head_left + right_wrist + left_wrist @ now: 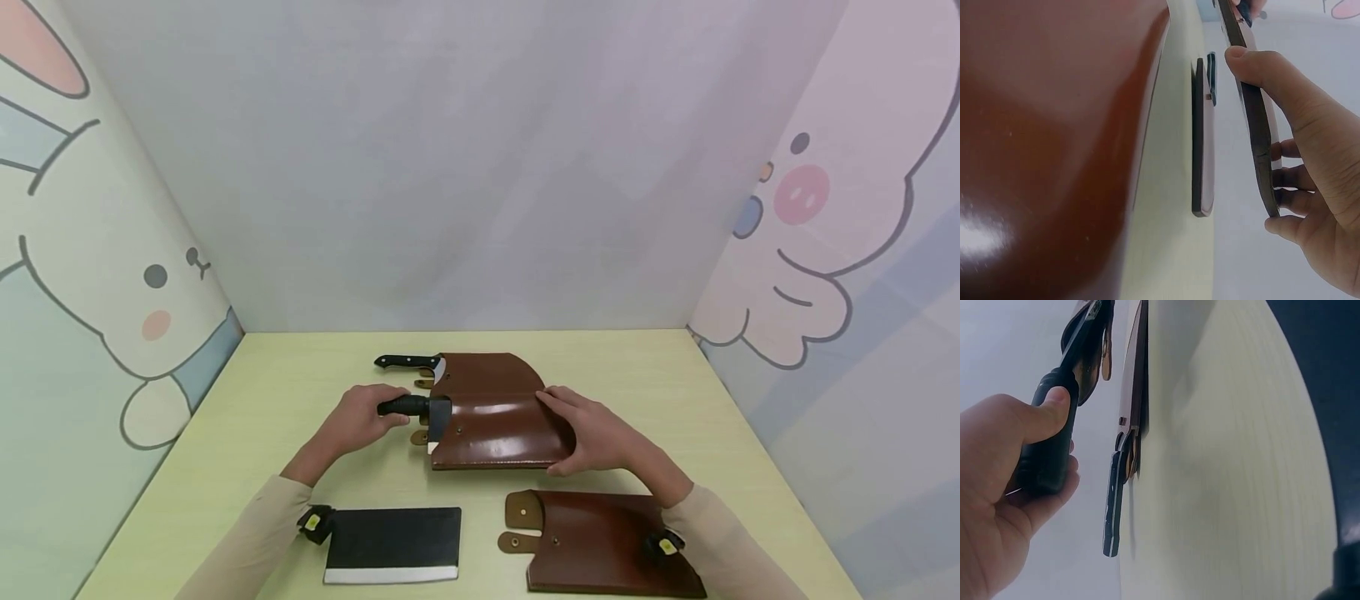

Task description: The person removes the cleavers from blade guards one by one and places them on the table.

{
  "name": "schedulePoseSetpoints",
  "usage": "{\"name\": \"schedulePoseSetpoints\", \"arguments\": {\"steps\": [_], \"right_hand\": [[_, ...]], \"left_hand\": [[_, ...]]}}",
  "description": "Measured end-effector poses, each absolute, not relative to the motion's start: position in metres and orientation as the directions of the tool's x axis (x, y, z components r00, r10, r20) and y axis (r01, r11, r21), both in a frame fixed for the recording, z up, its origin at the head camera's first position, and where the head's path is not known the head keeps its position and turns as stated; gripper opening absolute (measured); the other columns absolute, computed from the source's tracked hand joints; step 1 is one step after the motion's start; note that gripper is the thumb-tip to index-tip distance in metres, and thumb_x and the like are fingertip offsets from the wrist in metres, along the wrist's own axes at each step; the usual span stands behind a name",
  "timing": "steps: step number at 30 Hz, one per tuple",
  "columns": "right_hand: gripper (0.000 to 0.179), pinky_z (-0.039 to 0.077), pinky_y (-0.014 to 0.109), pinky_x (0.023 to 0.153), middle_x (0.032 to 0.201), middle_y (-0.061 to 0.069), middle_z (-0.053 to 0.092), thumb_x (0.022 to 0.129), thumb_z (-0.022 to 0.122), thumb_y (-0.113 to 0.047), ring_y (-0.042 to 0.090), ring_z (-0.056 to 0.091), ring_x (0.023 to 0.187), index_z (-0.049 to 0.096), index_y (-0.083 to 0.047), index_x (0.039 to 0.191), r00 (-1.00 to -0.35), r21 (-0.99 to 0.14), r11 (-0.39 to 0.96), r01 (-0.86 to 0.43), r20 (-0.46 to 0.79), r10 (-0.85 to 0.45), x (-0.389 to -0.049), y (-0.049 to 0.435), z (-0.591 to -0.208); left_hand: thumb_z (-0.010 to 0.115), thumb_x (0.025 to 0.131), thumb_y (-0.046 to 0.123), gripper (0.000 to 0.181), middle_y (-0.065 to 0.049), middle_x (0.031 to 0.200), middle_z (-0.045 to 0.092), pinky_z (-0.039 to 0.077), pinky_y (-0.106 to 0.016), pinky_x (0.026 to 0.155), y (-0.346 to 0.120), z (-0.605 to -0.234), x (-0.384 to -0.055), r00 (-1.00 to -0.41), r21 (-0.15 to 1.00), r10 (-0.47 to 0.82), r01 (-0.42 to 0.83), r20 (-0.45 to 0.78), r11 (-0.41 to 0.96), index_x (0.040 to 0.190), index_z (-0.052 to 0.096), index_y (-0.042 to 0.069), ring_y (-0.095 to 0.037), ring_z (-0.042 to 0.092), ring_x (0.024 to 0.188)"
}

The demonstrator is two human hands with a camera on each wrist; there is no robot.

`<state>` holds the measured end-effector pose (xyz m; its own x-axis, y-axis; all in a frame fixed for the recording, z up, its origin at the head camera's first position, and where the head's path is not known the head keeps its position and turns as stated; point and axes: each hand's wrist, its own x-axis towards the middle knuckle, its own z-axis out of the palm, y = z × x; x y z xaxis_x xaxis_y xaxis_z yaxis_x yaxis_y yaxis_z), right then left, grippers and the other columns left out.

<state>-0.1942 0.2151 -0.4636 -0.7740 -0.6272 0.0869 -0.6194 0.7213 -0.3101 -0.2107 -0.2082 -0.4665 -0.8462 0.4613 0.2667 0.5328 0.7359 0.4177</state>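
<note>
My left hand (363, 422) grips the black ridged handle (1050, 437) of a cleaver (440, 419). Most of its dark blade is hidden inside a glossy brown leather sheath (502, 429); only the part near the handle shows at the sheath's mouth. My right hand (596, 429) holds the sheath by its rounded far end, thumb on the near edge and fingers spread along the other edge in the right wrist view. Cleaver and sheath are held above the table. Behind them, a knife with a riveted black handle (407, 361) lies in a second brown sheath (480, 367).
A bare cleaver blade (393, 542), dark with a bright edge, lies at the front left; the left sleeve hides its handle end. Another brown sheath (592, 542) with two snap straps lies front right under my right forearm. Printed walls (465, 167) enclose the pale table (300, 367).
</note>
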Motion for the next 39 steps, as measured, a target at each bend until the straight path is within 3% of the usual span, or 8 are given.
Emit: {"name": "schedulePoseSetpoints", "arguments": {"steps": [15, 39], "right_hand": [[0.118, 0.049, 0.053, 0.103, 0.16, 0.018, 0.037, 0.068, 0.09, -0.057, 0.039, 0.045, 0.141, 0.035, -0.007, 0.159, -0.793, -0.34, 0.738, -0.583, 0.043, -0.607, -0.193, 0.218, -0.458], [0.12, 0.049, 0.055, 0.101, 0.159, 0.019, 0.04, 0.067, 0.091, -0.058, 0.039, 0.048, 0.139, 0.034, -0.005, 0.159, -0.81, -0.341, 0.753, -0.562, 0.047, -0.584, -0.194, 0.224, -0.455]], "left_hand": [[0.084, 0.086, 0.022, 0.039, -0.007, 0.111, 0.075, 0.054, -0.04, 0.076, -0.213, -0.464, -0.211, -0.848, 0.427, 0.465, 0.53, 0.255, 0.733, 0.121, 0.074, 0.009, -0.02, 0.07, 0.092], [0.083, 0.087, 0.023, 0.039, -0.008, 0.111, 0.075, 0.053, -0.04, 0.076, -0.225, -0.46, -0.21, -0.86, 0.433, 0.447, 0.511, 0.246, 0.743, 0.122, 0.074, 0.008, -0.02, 0.069, 0.091]]}}
